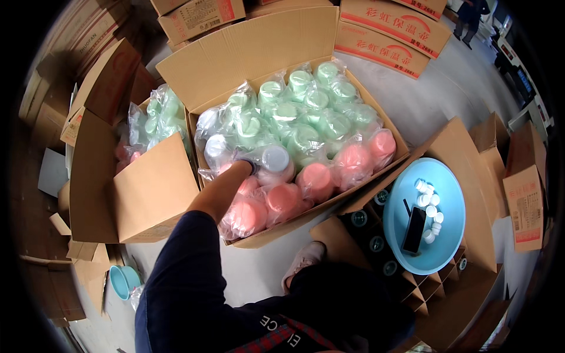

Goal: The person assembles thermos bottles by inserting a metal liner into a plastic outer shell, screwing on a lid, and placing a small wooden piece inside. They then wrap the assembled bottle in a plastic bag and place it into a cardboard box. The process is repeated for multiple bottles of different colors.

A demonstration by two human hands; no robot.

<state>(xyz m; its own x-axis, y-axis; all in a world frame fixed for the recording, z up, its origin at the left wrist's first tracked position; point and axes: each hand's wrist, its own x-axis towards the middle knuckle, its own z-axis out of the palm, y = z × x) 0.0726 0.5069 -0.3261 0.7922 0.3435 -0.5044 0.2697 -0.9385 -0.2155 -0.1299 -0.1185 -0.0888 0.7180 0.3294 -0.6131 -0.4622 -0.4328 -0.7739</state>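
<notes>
My left arm, in a dark sleeve, reaches into a large open carton [247, 240]. My left hand [254, 164] has a dark band or cuff at the wrist. It is against a lavender round-topped container [275, 158] wrapped in clear plastic, among the pink ones. Plastic and the container hide its fingers, so its grip does not show. Pale green wrapped containers [285, 112] fill the carton's middle and back. Pink wrapped ones [283, 197] line the near side, and another lavender one [218, 146] sits at the left. My right hand is out of view.
Left of the carton stands another open box [156, 188] with wrapped green and pink containers. At right, a blue basin [394, 247] holding white caps [431, 210] and a black phone-like object [414, 229] rests over a divided carton [432, 286]. Stacked cartons [382, 47] stand behind.
</notes>
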